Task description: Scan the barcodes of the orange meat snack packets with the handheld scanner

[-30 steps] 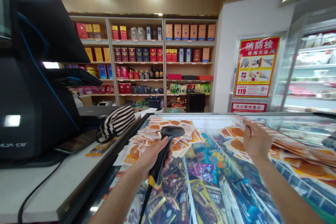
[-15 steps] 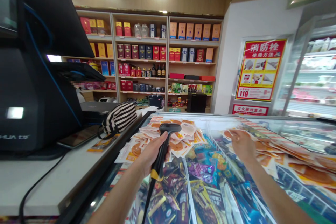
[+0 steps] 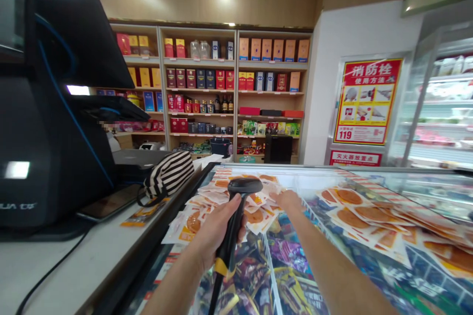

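Scanner [image 3: 236,206] gripped in left hand [image 3: 214,229], right hand [image 3: 290,200] on packets [image 3: 254,206]

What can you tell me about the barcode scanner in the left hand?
The barcode scanner is black, plastic by its look, with a wide flat head on top and a long handle bearing a yellow band low down. A dark cable leaves its lower end. It stands nearly upright, head tipped away, above the glass freezer lid. The left hand wraps its handle; nothing else touches it.
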### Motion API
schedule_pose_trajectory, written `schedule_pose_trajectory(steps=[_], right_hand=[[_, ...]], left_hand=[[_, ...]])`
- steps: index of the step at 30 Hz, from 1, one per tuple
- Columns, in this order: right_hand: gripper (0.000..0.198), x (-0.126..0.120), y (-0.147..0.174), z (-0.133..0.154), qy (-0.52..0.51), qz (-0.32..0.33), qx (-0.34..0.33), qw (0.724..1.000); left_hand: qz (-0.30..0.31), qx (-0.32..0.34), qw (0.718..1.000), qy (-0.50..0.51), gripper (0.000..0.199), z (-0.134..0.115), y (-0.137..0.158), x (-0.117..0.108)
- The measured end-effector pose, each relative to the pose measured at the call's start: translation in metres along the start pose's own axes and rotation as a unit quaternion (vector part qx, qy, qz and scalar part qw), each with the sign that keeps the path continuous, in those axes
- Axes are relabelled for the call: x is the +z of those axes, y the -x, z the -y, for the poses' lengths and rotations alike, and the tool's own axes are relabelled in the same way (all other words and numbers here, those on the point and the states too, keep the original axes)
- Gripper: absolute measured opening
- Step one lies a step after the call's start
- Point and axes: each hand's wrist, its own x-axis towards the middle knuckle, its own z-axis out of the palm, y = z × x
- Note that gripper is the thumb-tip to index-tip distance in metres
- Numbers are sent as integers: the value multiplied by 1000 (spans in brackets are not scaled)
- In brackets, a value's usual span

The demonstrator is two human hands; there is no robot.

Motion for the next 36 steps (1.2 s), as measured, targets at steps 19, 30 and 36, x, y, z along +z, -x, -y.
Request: schedule_pose_trajectory(steps=[19, 30, 36], right_hand=[[23, -27, 7, -105, -304, -65, -87, 946], [17, -29, 26, -86, -382, -58, -75, 919], [20, -27, 24, -87, -343, -81, -69, 933]], left_hand=[[77, -54, 995, 39, 32, 9, 2, 6], [106, -88, 988, 68, 40, 7, 4, 9], [116, -86, 988, 54, 39, 7, 4, 7]])
